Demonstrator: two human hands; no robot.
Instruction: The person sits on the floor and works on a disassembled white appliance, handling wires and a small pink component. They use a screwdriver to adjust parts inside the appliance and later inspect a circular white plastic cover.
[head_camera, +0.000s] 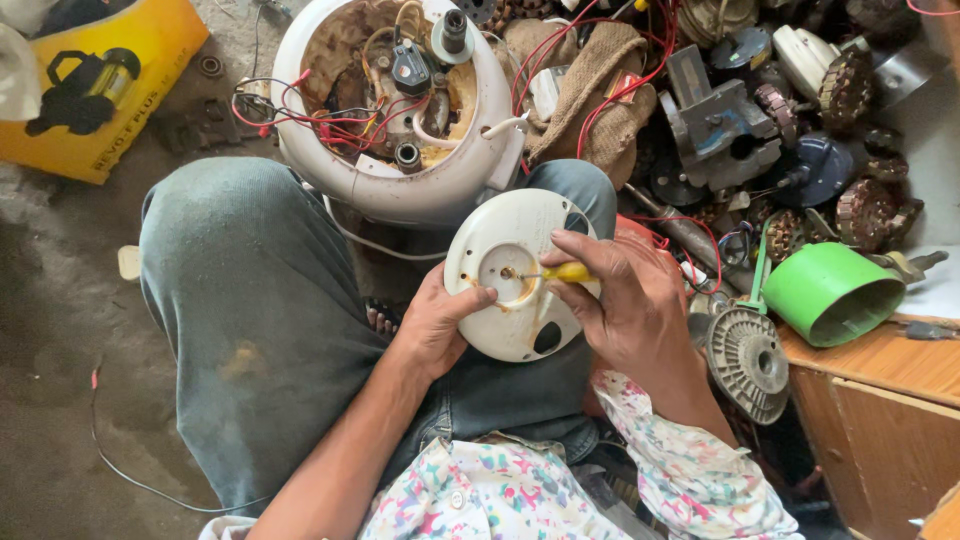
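Left hand (435, 320) clamps the stiff, light-looking round white plastic cover (520, 275) by its near-left rim, right hand (625, 300) pinching a yellow-handled screwdriver (555, 272).

There is a single view, from a camera on the person's head. It looks steeply down and close onto the lap (300, 330) and both hands, and takes in the floor (60, 330) at left and piled parts (760, 120) ahead.
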